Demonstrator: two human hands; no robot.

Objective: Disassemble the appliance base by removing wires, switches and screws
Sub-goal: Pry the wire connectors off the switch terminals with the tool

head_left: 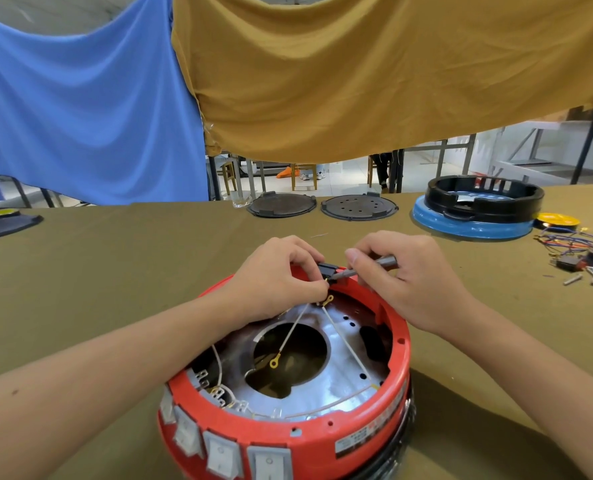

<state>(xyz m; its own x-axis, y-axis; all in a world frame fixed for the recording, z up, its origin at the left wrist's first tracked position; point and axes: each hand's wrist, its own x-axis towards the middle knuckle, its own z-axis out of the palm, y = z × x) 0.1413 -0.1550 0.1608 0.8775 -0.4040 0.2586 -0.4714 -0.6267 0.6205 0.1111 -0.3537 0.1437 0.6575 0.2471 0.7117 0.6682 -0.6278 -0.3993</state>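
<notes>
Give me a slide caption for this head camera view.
Left hand steadies black connector while right hand drives screwdriver.

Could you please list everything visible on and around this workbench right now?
Appliance base: one, red, nearest on the table, open side up.
Rocker switches: four, white, along its front wall.
Ring-terminal wires: two, white, loose across its metal plate.
Connector block: one, black, at its far rim.
Screwdriver: one, grey, tip at the block.
Round plates: two, dark, far edge.
Second base: one, blue and black, far right.
Loose wires and parts: a pile, mixed colours, right edge.
Table cover: one, olive.
Hanging cloths: two, blue and mustard.
Left hand: pinches the block.
Right hand: grips the screwdriver.
</notes>
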